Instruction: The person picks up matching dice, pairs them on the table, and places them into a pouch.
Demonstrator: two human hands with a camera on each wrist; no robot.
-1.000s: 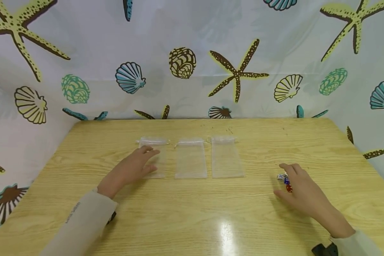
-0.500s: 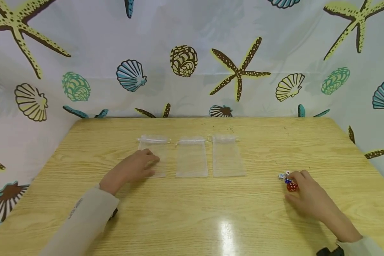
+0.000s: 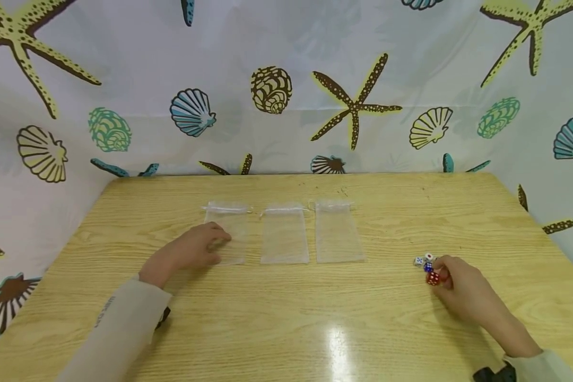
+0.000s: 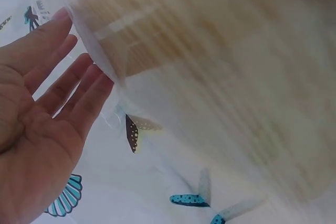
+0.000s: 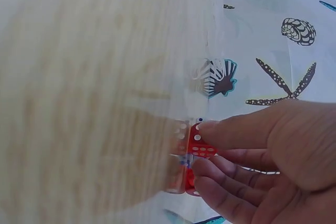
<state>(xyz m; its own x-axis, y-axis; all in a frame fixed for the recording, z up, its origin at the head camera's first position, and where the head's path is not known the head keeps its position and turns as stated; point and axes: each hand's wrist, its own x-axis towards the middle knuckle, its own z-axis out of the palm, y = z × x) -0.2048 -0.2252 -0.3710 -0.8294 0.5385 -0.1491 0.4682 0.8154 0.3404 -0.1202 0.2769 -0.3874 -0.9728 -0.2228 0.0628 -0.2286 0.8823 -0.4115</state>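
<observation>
My left hand (image 3: 191,249) lies over the leftmost of three sheer drawstring bags (image 3: 236,246), its fingers loosely bent; in the left wrist view the fingertips (image 4: 97,74) are right at the table surface. Toward the table's right side, my right hand (image 3: 465,284) pinches a red die (image 3: 432,278) between thumb and fingers. A second red die (image 5: 191,182) shows beside the fingers in the right wrist view. Just left of that hand lie a blue die (image 3: 428,267), a white die with a red pip (image 3: 428,257) and another white die (image 3: 418,261).
The middle bag (image 3: 284,236) and the right bag (image 3: 339,233) lie flat in a row with the first. A wooden table (image 3: 286,318) bears everything. Behind and beside it hangs a white cloth (image 3: 248,42) printed with shells and starfish.
My right hand has drawn slightly back to the right, uncovering the dice, and its fingers have closed in on a red die. The left hand has shifted a little left over its bag.
</observation>
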